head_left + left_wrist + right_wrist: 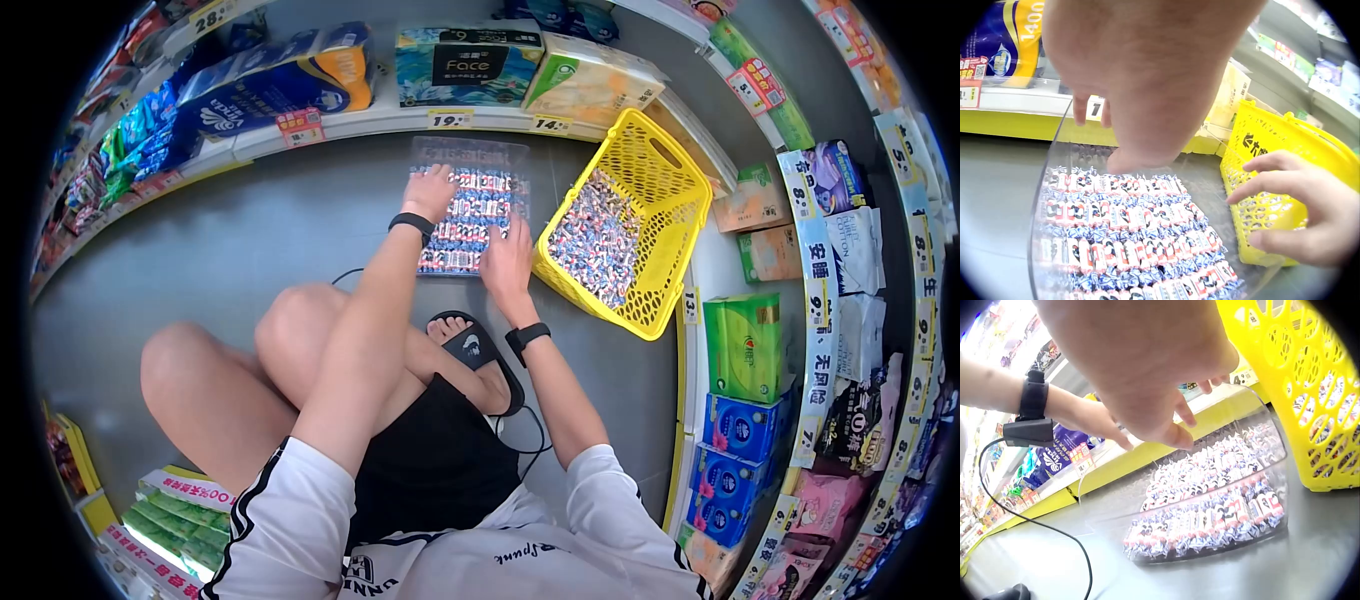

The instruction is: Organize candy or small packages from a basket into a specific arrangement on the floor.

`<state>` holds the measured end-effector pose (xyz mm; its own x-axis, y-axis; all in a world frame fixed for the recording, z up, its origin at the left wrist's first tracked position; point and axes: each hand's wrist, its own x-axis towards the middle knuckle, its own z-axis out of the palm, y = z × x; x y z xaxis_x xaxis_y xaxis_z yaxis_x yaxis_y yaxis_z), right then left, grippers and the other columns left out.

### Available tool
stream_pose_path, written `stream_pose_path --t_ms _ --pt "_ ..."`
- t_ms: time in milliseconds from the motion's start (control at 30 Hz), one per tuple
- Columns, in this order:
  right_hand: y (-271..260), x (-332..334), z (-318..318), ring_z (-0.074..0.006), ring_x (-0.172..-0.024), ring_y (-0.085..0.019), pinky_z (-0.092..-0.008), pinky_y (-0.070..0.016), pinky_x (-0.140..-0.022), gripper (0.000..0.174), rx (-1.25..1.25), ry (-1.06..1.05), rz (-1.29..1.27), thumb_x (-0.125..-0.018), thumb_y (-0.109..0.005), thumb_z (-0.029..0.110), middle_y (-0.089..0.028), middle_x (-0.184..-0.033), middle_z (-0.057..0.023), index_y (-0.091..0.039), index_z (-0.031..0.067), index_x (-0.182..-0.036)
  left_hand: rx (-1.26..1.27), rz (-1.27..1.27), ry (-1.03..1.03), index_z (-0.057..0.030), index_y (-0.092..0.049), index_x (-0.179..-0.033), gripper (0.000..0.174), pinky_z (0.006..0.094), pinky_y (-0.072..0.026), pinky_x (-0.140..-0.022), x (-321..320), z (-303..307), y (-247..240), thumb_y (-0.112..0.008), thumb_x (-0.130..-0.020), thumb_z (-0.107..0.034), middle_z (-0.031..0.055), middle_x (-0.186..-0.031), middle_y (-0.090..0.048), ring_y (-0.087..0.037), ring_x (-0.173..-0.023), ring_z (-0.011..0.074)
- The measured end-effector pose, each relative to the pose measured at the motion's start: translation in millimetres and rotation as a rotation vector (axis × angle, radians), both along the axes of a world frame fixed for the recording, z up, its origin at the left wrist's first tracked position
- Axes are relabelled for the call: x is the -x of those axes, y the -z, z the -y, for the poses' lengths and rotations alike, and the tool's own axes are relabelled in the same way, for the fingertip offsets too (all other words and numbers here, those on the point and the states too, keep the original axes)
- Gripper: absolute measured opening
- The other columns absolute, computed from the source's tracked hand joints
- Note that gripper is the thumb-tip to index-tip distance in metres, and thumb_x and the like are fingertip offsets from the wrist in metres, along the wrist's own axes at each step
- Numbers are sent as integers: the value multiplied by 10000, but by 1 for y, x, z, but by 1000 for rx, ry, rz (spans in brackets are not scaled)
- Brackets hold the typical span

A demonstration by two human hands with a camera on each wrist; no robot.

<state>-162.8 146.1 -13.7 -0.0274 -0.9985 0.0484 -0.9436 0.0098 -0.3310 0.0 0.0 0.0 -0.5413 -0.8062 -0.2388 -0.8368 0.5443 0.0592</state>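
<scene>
A clear plastic box (470, 152) holds rows of twist-wrapped candies (470, 207) in white, red and blue wrappers. Over its far left part my left hand (431, 193) reaches in from above, with fingers extended and thumb close over the candies (1129, 219). No candy shows between its fingers. My right hand (507, 262) is at the box's right side, between it and a yellow basket (676, 215). Its fingers are spread and loosely bent in the left wrist view, holding nothing visible. A heap of loose candies (598, 240) of the same look fills the basket's lower part.
Behind the box, a low shelf carries tissue packs (470, 65). More shelves with goods (742, 348) run along the right side. A sandalled foot (478, 358) rests on the grey floor (220, 230) close in front of the box. A black cable (1041, 522) hangs from the left wrist.
</scene>
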Motion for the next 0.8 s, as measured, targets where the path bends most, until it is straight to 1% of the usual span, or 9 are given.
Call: stream_pose_path --t_ms 100,167,200,367,433,533,700,767,800 --pt "-8 -6 8 -481 -1499 -251 -525 -222 -1239 592 109 79 -139 -781 -710 98 -289 -1596 -325 -597 6 -1355 119 42 -40 -233 -712 -1252 373 434 -371 -1168 -16 -9 0 -720 -880 -223 88 -1574 -443 -370 -1477 265" --pt "0 -9 17 -518 -1447 -301 -566 -296 -1192 538 115 286 -215 -771 -726 82 -366 -1526 -326 -622 18 -1295 198 76 -1 -235 -748 -1185 287 431 -365 -1172 -23 -4 22 -674 -908 -222 75 -1565 -457 -367 -1479 255" --pt "2 -11 18 -509 -1374 -395 -538 -363 -1154 532 75 317 -234 -775 -744 84 -370 -1513 -319 -605 -21 -1278 198 90 25 -235 -770 -1134 241 435 -353 -1180 -27 -4 22 -644 -928 -233 67 -1571 -451 -357 -1485 258" --pt "16 -3 21 -467 -1211 -537 -490 -477 -1045 547 -18 328 -134 -783 -722 8 -362 -1510 -310 -538 -102 -1286 131 262 -29 -259 -752 -1215 273 430 -294 -1206 -25 -13 11 -595 -992 -260 26 -1640 -358 -258 -1546 232" --pt "20 -1 21 -450 -1153 -577 -476 -512 -1001 544 21 321 -161 -784 -706 -28 -372 -1498 -303 -515 -124 -1284 114 111 -121 -257 -756 -1150 265 444 -377 -1170 -25 -8 19 -620 -943 -163 84 -1649 -330 -290 -1528 302" --pt "18 -10 20 -371 -1025 -644 -433 -585 -857 359 53 342 -167 -895 -610 -38 -464 -1389 -209 -545 -92 -1244 12 121 -207 -254 -743 -1208 290 414 -455 -1096 -25 -5 30 -639 -946 -186 68 -1677 -259 -245 -1542 290" --pt "3 -21 10 -368 -1020 -646 -444 -603 -809 286 -46 284 -120 -935 -573 -12 -496 -1273 -194 -537 -73 -1212 -81 225 -332 -272 -728 -1281 343 383 -466 -1059 -35 -10 35 -637 -950 -280 43 -1682 -235 -239 -1521 269" --pt "4 -29 8 -364 -1013 -647 -449 -609 -785 278 -92 270 -106 -941 -573 -7 -490 -1281 -192 -535 -73 -1209 -70 238 -331 -269 -716 -1303 364 426 -446 -1042 -40 -9 41 -613 -955 -297 29 -1667 -272 -268 -1495 265" --pt "5 -31 11 -420 -1033 -638 -503 -578 -858 361 -118 311 -4 -855 -611 -58 -485 -1254 -221 -520 -100 -1202 -65 292 -312 -263 -713 -1307 366 455 -419 -1043 -41 -9 38 -612 -957 -292 23 -1649 -306 -275 -1490 263"
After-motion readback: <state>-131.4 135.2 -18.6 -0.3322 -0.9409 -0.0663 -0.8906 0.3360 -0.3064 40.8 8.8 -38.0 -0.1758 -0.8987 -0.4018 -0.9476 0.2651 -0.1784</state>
